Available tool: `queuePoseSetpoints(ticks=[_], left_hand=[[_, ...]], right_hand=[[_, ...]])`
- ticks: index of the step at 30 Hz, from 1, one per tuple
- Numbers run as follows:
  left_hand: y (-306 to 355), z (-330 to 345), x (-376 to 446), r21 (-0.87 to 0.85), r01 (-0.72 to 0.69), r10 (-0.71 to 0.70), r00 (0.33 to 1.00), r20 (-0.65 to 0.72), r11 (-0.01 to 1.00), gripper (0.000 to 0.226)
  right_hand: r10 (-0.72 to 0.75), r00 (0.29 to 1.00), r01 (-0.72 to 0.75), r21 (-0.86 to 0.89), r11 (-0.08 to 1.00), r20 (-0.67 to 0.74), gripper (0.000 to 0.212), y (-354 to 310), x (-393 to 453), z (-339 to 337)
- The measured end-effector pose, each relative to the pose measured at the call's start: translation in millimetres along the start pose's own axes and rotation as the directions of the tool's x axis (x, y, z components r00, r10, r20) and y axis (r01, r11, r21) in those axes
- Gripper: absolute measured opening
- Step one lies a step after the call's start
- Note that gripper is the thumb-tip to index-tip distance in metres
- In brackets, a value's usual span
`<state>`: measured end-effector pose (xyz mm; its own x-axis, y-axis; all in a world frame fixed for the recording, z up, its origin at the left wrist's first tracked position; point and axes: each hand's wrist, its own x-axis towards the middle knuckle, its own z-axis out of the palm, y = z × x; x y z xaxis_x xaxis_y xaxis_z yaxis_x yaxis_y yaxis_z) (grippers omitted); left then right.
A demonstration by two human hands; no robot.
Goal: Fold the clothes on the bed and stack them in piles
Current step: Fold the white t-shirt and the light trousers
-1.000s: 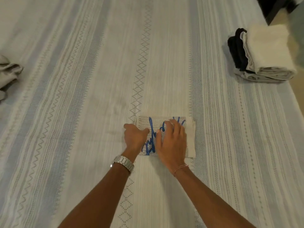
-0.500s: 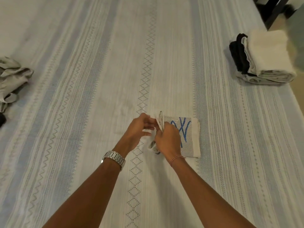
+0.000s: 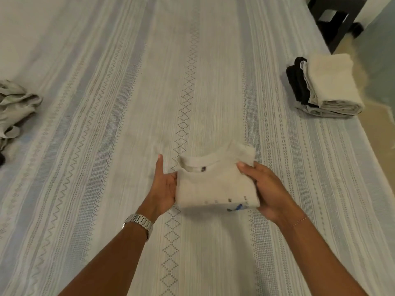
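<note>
Held item: folded white garment [image 3: 215, 184], small square bundle, neckline w/ dark tag facing up at its 12 o'clock edge, bit of blue print showing at its 5 o'clock corner. Sits centre of view, just past the person's wrists, over the bedspread [image 3: 106, 103]; can't tell if it rests on the cover or is lifted a little.
Left hand [image 3: 163, 186]: at the bundle's 9 o'clock side, palm against the edge, thumb sticking up free, fingers hidden under the cloth. Grasping the garment from that side.
Right hand [image 3: 267, 189]: at the 3 o'clock side, thumb on top near the collar corner, fingers wrapped under. Clamped on the garment too.
Wrists: metal watch [image 3: 140, 222] on the left, thin bracelet [image 3: 300, 220] on the right.
Folded pile [image 3: 324, 86]: at 2 o'clock, near the bed's right edge, well apart from the hands. Cream piece on top, black and grey layers under and beside it.
Unfolded clothes [image 3: 15, 107]: crumpled greyish heap at 9 o'clock, cut off by the left edge.
Bedspread: pale w/ stripes, zigzags, diamond row running 6 to 12.
Beyond bed: dark furniture [image 3: 335, 20] at 1 o'clock on the floor.
</note>
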<state>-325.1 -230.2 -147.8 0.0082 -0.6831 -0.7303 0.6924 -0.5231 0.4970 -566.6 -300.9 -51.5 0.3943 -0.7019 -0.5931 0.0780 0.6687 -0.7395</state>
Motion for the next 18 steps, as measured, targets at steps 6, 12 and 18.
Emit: queuePoseSetpoints(ticks=[6,12,18], left_hand=[[-26,6,7,0.471,-0.007,0.132,0.964,-0.233,0.882,0.057],[-47,5,15,0.644,-0.190,0.459,0.844,-0.279,0.741,0.040],[-44,3,21,0.745,-0.276,0.620,0.751,-0.227,0.607,0.015]], right_hand=[[0.032,0.945,-0.174,-0.416,0.892,-0.326,0.018,69,45,-85],[-0.249,0.867,-0.116,-0.661,0.741,-0.431,0.028,91,51,-81],[-0.465,0.786,-0.006,-0.758,0.652,-0.406,0.030,97,68,-85]])
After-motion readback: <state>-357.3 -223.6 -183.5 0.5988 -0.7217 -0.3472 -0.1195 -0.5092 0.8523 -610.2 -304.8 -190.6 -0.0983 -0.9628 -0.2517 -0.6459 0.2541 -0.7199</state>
